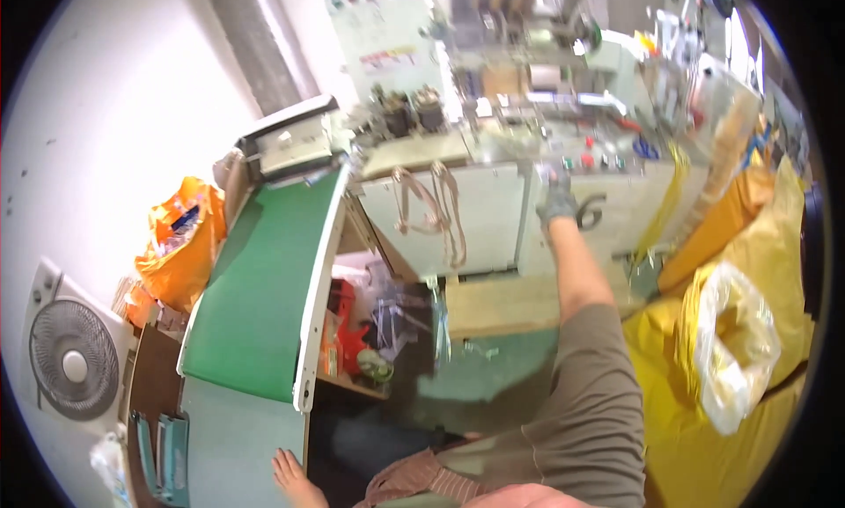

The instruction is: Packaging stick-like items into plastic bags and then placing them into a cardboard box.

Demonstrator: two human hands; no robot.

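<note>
My left hand [297,482] lies with its fingers stretched out at the right edge of a grey board [233,433], holding nothing. The board adjoins the lower end of a green conveyor belt [264,283]. My right arm stretches forward to a pale machine cabinet [493,210]. At its end, my right hand [556,205], in a grey glove, is at the cabinet's front panel, just left of several coloured push buttons [588,161]. Blur hides how its fingers are bent and whether they touch the panel.
An orange bag [183,244] and a fan [75,358] stand left of the belt. Brown straps [427,209] hang on the cabinet front. At right are yellow sacks [664,358], one with a clear plastic liner [735,349]. Red items [348,332] sit under the belt.
</note>
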